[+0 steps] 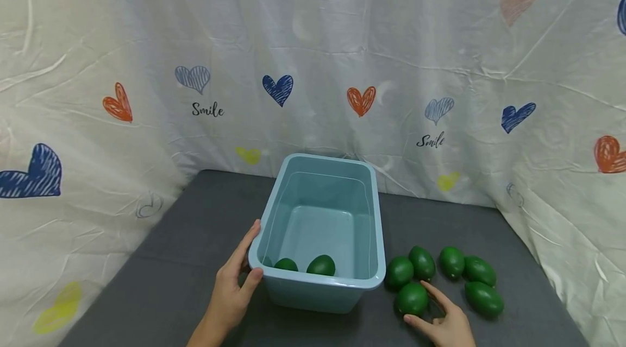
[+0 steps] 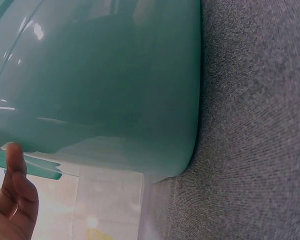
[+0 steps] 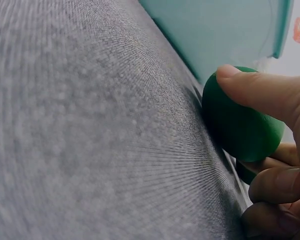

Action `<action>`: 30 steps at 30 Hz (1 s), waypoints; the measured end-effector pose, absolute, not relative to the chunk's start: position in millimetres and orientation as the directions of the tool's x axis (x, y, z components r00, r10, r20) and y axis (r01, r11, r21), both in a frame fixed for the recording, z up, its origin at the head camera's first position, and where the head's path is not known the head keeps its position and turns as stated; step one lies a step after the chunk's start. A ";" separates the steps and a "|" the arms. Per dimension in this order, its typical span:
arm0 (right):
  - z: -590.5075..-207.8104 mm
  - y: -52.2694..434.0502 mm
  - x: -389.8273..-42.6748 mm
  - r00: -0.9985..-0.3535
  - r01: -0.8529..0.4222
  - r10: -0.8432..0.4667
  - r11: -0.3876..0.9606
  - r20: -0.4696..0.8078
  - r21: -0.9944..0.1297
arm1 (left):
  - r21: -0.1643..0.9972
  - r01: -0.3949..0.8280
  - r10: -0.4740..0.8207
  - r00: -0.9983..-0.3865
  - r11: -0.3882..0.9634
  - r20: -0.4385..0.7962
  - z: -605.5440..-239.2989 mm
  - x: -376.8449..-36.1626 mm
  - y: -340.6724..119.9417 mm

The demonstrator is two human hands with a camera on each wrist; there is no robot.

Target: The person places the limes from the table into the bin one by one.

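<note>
A light blue plastic bin (image 1: 376,238) stands on the grey cloth, with two green oval fruits (image 1: 321,265) lying at its near end. My left hand (image 1: 248,258) rests against the bin's near left corner, fingers straight along the side wall and thumb (image 2: 14,160) touching under the rim. Right of the bin lie several more green fruits (image 1: 451,262). My right hand (image 1: 417,303) grips the nearest one (image 1: 411,297), thumb (image 3: 260,90) on one side and fingers curled on the other. That green fruit (image 3: 235,125) sits on the cloth.
The grey cloth surface (image 1: 186,260) is bounded at the back and both sides by a white curtain printed with hearts (image 1: 313,64). The bin's turquoise wall (image 2: 100,80) fills the left wrist view. Bare cloth lies left of the bin.
</note>
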State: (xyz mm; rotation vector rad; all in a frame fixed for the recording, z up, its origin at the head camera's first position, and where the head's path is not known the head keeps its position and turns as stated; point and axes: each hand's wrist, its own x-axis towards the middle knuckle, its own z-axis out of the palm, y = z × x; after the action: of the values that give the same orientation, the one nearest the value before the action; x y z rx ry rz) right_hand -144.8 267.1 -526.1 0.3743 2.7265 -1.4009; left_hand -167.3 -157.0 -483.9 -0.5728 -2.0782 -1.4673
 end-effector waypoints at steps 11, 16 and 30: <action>-524.6 268.9 -143.9 -0.961 0.265 0.205 0.488 -0.186 -0.831 | 0.741 0.577 0.065 -0.802 0.344 0.594 -486.7 -167.0 -160.4; -522.8 269.2 -142.7 -0.958 0.269 0.223 0.468 -0.182 -0.842 | 0.740 0.578 0.068 -0.801 0.343 0.594 -486.9 -167.6 -160.5; -513.8 268.3 -140.7 -0.945 0.278 0.262 0.324 -0.196 -0.904 | 0.725 0.615 0.058 -0.774 0.310 0.631 -483.3 -166.4 -159.1</action>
State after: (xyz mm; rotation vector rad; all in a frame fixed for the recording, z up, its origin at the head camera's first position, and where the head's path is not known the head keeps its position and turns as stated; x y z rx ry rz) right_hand -140.7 268.3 -513.8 0.5188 2.5443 -1.7428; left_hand -166.4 -159.1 -483.3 -0.5944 -2.0853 -1.4794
